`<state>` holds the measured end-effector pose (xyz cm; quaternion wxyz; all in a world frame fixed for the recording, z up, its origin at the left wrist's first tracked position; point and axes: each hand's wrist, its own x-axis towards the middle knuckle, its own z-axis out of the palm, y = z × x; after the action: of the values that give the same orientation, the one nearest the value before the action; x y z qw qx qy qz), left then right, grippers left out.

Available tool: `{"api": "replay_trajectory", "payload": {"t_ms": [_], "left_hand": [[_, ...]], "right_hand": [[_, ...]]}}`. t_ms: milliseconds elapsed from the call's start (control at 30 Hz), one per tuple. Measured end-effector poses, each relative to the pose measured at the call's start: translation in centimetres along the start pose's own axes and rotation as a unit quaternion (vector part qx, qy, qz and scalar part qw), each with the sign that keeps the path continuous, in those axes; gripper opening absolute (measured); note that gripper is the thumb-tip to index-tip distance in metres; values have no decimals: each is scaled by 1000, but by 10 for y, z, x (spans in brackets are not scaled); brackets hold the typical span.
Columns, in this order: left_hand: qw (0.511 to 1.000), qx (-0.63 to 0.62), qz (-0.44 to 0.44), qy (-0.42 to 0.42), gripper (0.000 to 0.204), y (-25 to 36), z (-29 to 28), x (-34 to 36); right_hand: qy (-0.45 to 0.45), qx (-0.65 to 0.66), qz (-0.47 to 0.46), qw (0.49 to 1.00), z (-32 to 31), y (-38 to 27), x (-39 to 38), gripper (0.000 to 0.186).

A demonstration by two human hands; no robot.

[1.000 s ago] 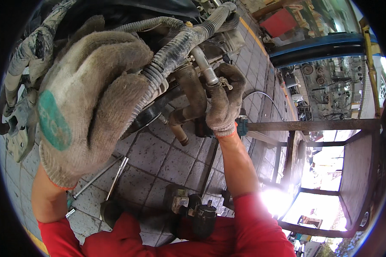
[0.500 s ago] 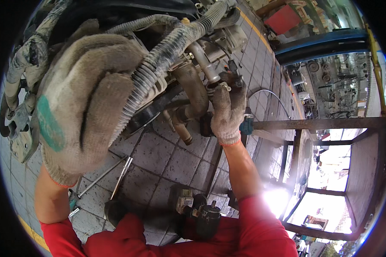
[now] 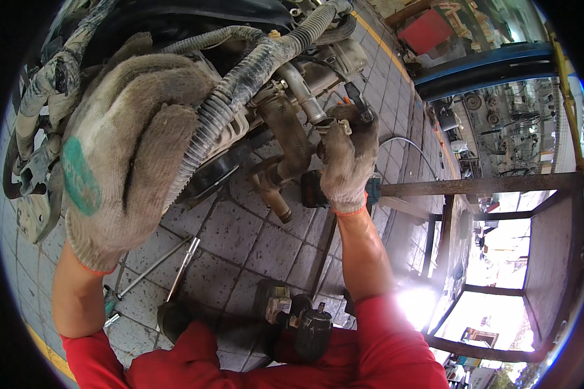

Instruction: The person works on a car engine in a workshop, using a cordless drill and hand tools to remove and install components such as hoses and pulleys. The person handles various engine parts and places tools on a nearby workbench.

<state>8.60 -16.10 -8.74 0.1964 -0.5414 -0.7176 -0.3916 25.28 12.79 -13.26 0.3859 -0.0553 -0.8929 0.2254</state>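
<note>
My left hand [image 3: 130,159], in a soiled knitted glove with a green patch, has its fingers curled on a dusty corrugated sleeve [image 3: 240,81] that runs across the engine assembly [image 3: 344,57]. My right hand [image 3: 349,152], also gloved, is closed at the lower end of a metal pipe [image 3: 302,91], where a small clamp [image 3: 334,126] shows. A dark object [image 3: 359,100] with an orange piece beside it sticks up from those fingers; what exactly they grip is unclear. A bent rubber hose [image 3: 285,136] hangs between my hands.
Long socket tools [image 3: 183,266] lie on the tiled floor [image 3: 230,240]. A teal power tool [image 3: 315,191] rests behind my right wrist, and black canisters [image 3: 315,334] lie by my legs. A metal frame [image 3: 474,185], a blue beam [image 3: 480,61] and a red box [image 3: 425,32] stand right.
My right hand has shifted slightly right, and the dark object now stands clearer above its fingers with the orange piece showing. My left hand stays curled on the sleeve, moving only slightly.
</note>
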Motion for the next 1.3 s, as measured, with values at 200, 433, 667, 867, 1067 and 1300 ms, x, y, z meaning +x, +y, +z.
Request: {"api": "replay_trajectory", "payload": {"t_ms": [200,433,667,867,1067,1300], "left_hand": [[1000,7,9,9,37,-2,4,-3],[1000,2,4,2,38,-3,4,-4],[1000,13,8,0,36,-1,4,-7],[1000,2,27,-9,35,-4,0,-3],[1000,14,7,-17,36,0,-1,-1],[1000,14,1,13,25,8,1,3]], "right_hand": [[11,57,-26,998,1,-4,5,28],[5,-1,-83,997,2,5,5,36],[-25,90,46,995,6,-1,-3,41],[-49,57,57,996,3,-2,-4,44],[-31,96,10,995,6,1,-6,49],[-26,34,-17,999,-3,-8,-4,54]]}}
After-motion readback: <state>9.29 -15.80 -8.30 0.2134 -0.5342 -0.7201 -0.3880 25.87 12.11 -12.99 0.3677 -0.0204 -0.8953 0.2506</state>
